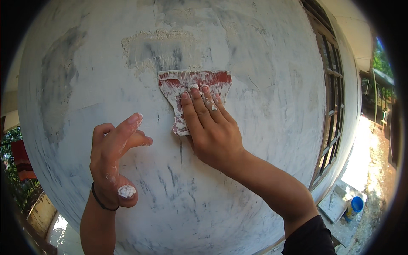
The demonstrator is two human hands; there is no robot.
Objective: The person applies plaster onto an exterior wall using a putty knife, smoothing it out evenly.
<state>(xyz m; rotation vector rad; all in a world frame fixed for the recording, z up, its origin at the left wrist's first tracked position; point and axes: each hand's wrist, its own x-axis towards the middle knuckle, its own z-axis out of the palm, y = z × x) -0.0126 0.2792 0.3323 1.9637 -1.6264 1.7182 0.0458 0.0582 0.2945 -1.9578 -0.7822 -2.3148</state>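
Note:
A red putty scraper (219,77), smeared with white paste, lies with its wide edge up against the patchy white wall (263,140). My right hand (214,127) grips it, fingers stretched along its face and thumb hidden. White paste clings to those fingertips. Just above the blade's edge is a rough grey patch (157,49) ringed by thick filler. To the left my left hand (112,157) hovers off the wall, holding nothing, its fingers bent and apart. A dab of white paste covers its thumb tip, and more streaks the index finger.
At the right, a barred window (333,97) with a wooden frame is set in the wall. Below it on the ground stand a blue container (355,206) and a pale, paste-stained board (333,204). Red cloth (21,159) hangs beyond the wall's left side.

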